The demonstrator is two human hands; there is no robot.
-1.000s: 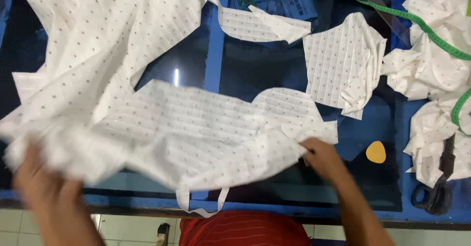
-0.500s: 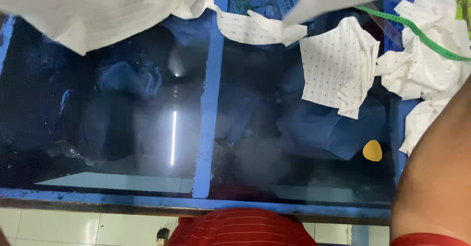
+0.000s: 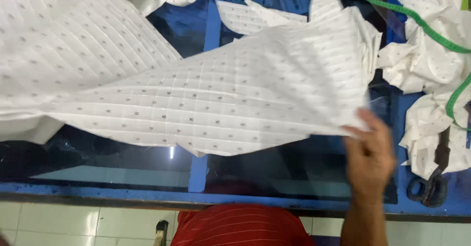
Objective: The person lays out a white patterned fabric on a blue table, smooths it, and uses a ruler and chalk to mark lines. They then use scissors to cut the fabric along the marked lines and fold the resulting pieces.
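Now back over the glass-topped table (image 3: 294,172), where half a second ago lifted clear and showing bare glass. Large white dotted cloth (image 3: 206,99) spread wide again above the table, running from its left end to just past its middle, one corner pinched in the right hand (image 3: 370,157) near the table's front right. Fingers closed on that edge, cloth hanging taut from them. Left hand out of view, so grip on the far end not to be told. A second ago lying flat and bunched under both hands; now raised and turned, seemingly mid-flip, other face likely coming up for smoothing down. Smaller cut pieces (image 3: 265,18) of the same cloth toward the table's back edge. Heap of white scraps (image 3: 427,64) at the table's right end, green measuring tape (image 3: 422,27) draped across them, dark scissors (image 3: 431,184) at the right front corner.
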